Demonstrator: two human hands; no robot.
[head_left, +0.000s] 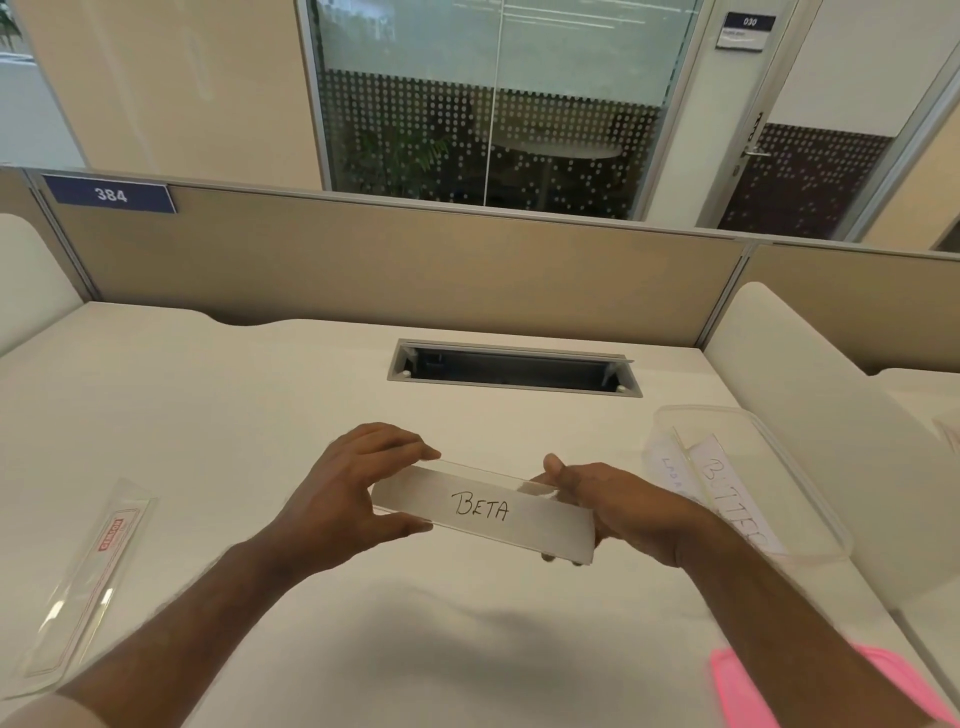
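A clear acrylic name holder (483, 506) with a white card reading "BETA" is held above the white desk (260, 415), a little right of centre. My left hand (353, 493) pinches its left end between thumb below and fingers on top. At the other end my right hand (608, 504) grips it, thumb up at the top edge and fingers curled underneath.
A clear plastic tub (800, 488) at the right holds more name cards, one starting "BUTTE". A pink lid (748, 686) lies at the near right. An empty clear sleeve with a red label (88, 582) lies at the left. A cable slot (514, 368) opens behind, before the beige partition (395, 265).
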